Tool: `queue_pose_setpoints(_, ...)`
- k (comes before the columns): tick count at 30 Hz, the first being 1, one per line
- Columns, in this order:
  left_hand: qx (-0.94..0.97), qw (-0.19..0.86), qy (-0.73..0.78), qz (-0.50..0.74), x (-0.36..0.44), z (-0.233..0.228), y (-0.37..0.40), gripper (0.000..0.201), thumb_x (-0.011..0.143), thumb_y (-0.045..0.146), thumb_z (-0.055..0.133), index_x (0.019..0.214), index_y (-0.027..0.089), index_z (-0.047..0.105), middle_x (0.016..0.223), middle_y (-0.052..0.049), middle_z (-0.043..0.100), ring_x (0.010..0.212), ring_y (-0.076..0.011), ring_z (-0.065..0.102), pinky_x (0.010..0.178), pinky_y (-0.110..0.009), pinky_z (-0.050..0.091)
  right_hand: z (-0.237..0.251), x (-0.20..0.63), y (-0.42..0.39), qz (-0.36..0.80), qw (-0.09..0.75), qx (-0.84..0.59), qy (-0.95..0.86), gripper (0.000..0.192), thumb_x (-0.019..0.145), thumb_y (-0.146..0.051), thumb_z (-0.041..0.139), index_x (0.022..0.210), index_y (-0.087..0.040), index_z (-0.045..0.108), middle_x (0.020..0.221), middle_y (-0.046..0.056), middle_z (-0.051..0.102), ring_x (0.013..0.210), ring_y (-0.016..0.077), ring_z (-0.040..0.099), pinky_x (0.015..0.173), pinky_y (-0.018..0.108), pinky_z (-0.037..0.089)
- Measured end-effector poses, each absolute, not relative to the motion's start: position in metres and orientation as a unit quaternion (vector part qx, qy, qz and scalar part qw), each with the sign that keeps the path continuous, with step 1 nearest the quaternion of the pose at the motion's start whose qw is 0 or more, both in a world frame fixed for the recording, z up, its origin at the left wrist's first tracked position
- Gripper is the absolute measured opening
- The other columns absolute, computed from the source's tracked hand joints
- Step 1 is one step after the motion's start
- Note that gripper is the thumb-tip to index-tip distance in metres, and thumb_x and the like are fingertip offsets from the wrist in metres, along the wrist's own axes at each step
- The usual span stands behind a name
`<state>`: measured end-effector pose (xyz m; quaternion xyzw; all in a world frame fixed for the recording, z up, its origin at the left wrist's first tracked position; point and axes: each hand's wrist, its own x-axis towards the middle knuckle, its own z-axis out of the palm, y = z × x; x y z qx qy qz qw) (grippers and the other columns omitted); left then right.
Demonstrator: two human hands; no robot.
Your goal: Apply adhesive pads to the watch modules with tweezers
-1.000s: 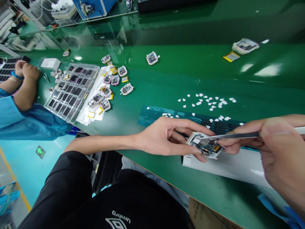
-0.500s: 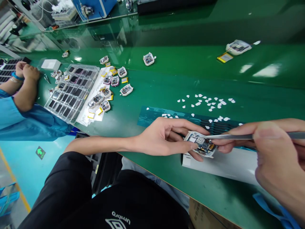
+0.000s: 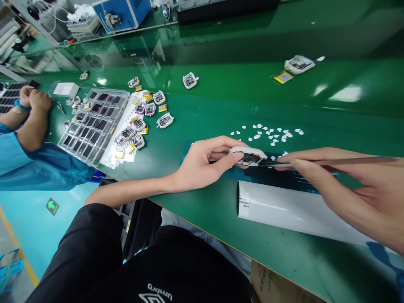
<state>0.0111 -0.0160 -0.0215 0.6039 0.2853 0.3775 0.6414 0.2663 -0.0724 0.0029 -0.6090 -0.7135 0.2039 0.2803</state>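
Observation:
My left hand [image 3: 202, 163] is closed around a white watch case [image 3: 252, 152] with its circuit board exposed, thumb on the near side. The case is tilted above the teal sheet on the bench. Closed on metal tweezers [image 3: 362, 160], my right hand [image 3: 353, 185] is to the right of the case. The tweezer tips reach the case's right end; whether they grip anything cannot be made out. Small white round stickers [image 3: 274, 135] are scattered just beyond both hands. A white roll or curved sheet [image 3: 277, 206] lies below them on the green bench.
Several open watch cases [image 3: 138, 141] with yellow batteries lie on paper at left, beside a clear tray [image 3: 91, 130] of dark screens. Another case with a battery [image 3: 299, 64] sits far right, one more [image 3: 190, 80] at back centre. A co-worker's arms [image 3: 36, 113] rest at far left.
My left hand has lifted the watch case up and away from me, slightly left, and tilted it. The right hand with the tweezers has followed, and the tips moved to the case's right end.

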Motion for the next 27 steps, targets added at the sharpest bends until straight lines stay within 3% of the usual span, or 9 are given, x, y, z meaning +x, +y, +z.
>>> queue_pose_setpoints(6, 0.798, 0.443, 0.269, 0.306, 0.007, -0.013, -0.019, 0.018, 0.104, 0.025, 0.057, 0.108, 0.015, 0.071, 0.103, -0.006, 0.08, 0.095, -0.0154, 0.076, 0.091, -0.03, 0.058, 0.006, 0.262, -0.057, 0.099, 0.279, -0.49, -0.82, 0.051, 0.107, -0.054, 0.047, 0.071, -0.033, 0.076, 0.097, -0.005, 0.081, 0.089, 0.0198, 0.079, 0.07, 0.033, 0.064)
queue_pose_setpoints(11, 0.914, 0.265, 0.213, 0.22, 0.005, -0.017, -0.021, 0.022, 0.107, 0.022, 0.049, 0.112, 0.017, 0.07, 0.112, -0.005, 0.08, 0.116, -0.0214, 0.07, 0.103, -0.039, 0.051, 0.01, 0.265, -0.057, 0.031, 0.26, -0.437, -0.861, 0.051, 0.11, -0.044, 0.045, 0.074, -0.029, 0.076, 0.096, -0.006, 0.081, 0.089, 0.0169, 0.079, 0.07, 0.028, 0.064)
queue_pose_setpoints(17, 0.929, 0.26, 0.18, 0.193, 0.005, -0.026, -0.014, 0.028, 0.107, 0.024, 0.044, 0.116, 0.019, 0.07, 0.112, -0.006, 0.08, 0.129, -0.024, 0.062, 0.1, -0.037, 0.054, -0.001, 0.269, -0.058, 0.012, 0.262, -0.42, -0.869, 0.045, 0.111, -0.041, 0.045, 0.084, -0.029, 0.079, 0.099, -0.006, 0.081, 0.087, 0.0172, 0.079, 0.073, 0.031, 0.066)
queue_pose_setpoints(22, 0.93, 0.274, 0.17, 0.179, 0.005, -0.025, -0.007, 0.027, 0.108, 0.027, 0.046, 0.116, 0.019, 0.071, 0.106, -0.005, 0.08, 0.132, -0.0262, 0.06, 0.101, -0.041, 0.051, -0.008, 0.272, -0.059, -0.017, 0.247, -0.366, -0.897, 0.027, 0.109, -0.029, 0.051, 0.111, -0.028, 0.077, 0.11, -0.008, 0.08, 0.094, 0.0146, 0.078, 0.08, 0.033, 0.066)
queue_pose_setpoints(27, 0.916, 0.317, 0.186, 0.162, 0.006, -0.024, -0.003, 0.027, 0.107, 0.027, 0.047, 0.114, 0.021, 0.072, 0.109, -0.005, 0.08, 0.127, -0.0248, 0.061, 0.101, -0.039, 0.05, -0.005, 0.266, -0.062, -0.088, 0.243, -0.358, -0.897, 0.022, 0.108, -0.02, 0.052, 0.116, -0.022, 0.072, 0.1, -0.005, 0.081, 0.087, 0.0129, 0.078, 0.061, 0.03, 0.059)
